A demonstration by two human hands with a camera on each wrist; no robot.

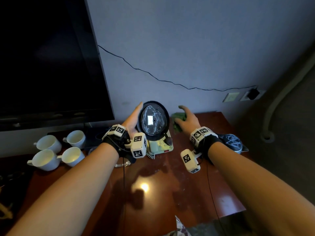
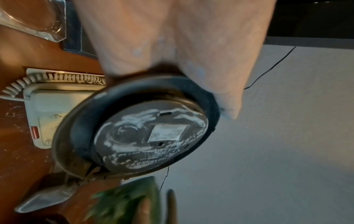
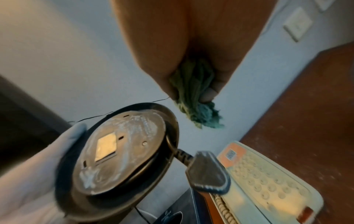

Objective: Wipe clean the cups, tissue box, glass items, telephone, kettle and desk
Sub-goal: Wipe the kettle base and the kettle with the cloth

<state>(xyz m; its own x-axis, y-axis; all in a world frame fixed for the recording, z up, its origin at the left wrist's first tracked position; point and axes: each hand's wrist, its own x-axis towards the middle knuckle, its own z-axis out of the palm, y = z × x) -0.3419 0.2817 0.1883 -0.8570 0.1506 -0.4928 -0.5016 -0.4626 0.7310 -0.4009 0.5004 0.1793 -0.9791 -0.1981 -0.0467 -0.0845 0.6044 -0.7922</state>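
A: Hands over a dark wood desk (image 1: 219, 189), seen from the head cam. Left hand (image 1: 134, 120) grips the kettle base (image 1: 154, 122) by its rim, held off the desk w/ the underside tilted toward the camera, white smears across the grey plate and a pale label at centre.

B: And the right hand (image 1: 188, 119)?

A: Closed round a bunched green cloth (image 1: 178, 122), just beside the base, not touching it. Right wrist cam shows the fingers (image 3: 209, 93) curled over the cloth, tuft hanging out below.

B: Plug?

A: Black plug (image 3: 207, 172) dangles on a short cord from the base, above the telephone (image 1: 161, 144). Phone is cream, keypad up, coiled cord at its side, sitting on the desk directly under the base.

B: Rest of the task items?

A: Four white cups (image 1: 56, 150) clustered on the desk's left part, under the dark TV screen (image 1: 47, 62). Glass tray (image 2: 36, 19) near the phone's left, per left wrist cam. Kettle (image 1: 232, 142), dark w/ white streaks, lies behind the right wrist, mostly hidden. Dark box (image 3: 184, 210) next to the phone; can't tell if it's the tissue box.

B: Background?

A: Pale wall, thin black cable (image 1: 153, 75) running to an adapter in a wall socket (image 1: 253, 94).
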